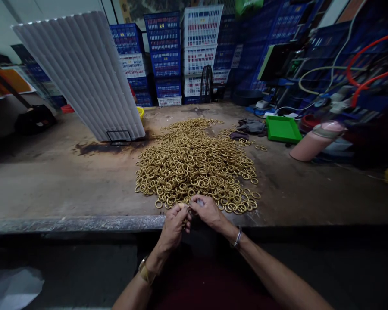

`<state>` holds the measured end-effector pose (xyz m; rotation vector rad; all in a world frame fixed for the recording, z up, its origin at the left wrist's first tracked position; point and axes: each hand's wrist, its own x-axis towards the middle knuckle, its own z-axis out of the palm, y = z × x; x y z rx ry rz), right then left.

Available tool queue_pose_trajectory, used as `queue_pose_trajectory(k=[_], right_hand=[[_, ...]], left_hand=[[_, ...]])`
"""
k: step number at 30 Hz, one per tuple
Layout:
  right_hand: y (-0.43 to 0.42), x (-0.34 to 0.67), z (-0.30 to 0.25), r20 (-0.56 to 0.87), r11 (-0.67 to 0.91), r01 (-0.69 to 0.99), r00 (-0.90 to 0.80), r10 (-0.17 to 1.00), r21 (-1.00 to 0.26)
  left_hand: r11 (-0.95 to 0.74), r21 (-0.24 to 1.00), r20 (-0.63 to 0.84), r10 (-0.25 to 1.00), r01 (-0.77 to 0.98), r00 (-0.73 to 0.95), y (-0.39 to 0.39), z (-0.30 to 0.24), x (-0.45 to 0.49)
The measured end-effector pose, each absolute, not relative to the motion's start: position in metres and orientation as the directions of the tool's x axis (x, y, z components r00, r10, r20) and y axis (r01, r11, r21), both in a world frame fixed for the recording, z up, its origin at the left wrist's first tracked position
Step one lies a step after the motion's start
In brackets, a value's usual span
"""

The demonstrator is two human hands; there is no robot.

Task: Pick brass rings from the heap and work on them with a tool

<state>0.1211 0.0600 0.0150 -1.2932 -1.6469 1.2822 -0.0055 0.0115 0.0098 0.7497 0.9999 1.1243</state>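
A large heap of brass-coloured rings [194, 159] spreads over the worktable [67, 189] and reaches almost to its front edge. At the near side of the heap, my left hand [174, 224] is closed, with gold-coloured rings partly showing under its curled fingers. My right hand [210, 213] meets it at the fingertips in a pinch. A small grey piece [200, 202] shows at the right hand's fingers; its kind is unclear. Whatever lies between the two sets of fingertips is too small to make out.
A tall corrugated translucent panel [80, 73] stands in a wire holder at the left. To the right are dark cloths [250, 128], a green tray [283, 129] and a pink bottle [313, 142]. Stacked blue crates [163, 38] and white crates [200, 30] line the back.
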Motion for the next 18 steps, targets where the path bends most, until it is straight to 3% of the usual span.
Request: queue_pose_trajectory(k=[4, 7, 10, 13, 18], right_hand=[[0.061, 0.121, 0.013, -0.144, -0.076, 0.231, -0.295, 0.945, -0.97], [0.061, 0.122, 0.01, -0.118, -0.041, 0.28, -0.264, 0.957, -0.959], [0.057, 0.125, 0.008, 0.003, 0.123, 0.43, -0.269, 0.963, -0.894], [0.051, 0.126, 0.008, 0.106, 0.332, 0.575, -0.39, 0.915, -0.748], [0.045, 0.125, 0.009, 0.104, 0.444, 0.656, -0.49, 0.866, -0.61]], left_hand=[[0.285, 0.871, -0.266, 0.958, -0.4, 0.105, 0.009, 0.012, -0.004], [0.282, 0.863, -0.267, 0.959, -0.419, 0.098, 0.008, 0.012, -0.003], [0.262, 0.866, -0.257, 0.964, -0.427, 0.071, 0.008, 0.01, -0.004], [0.232, 0.887, -0.24, 0.97, -0.399, 0.03, 0.01, 0.006, -0.004], [0.205, 0.93, -0.213, 0.977, -0.307, 0.006, 0.01, 0.0, -0.007]])
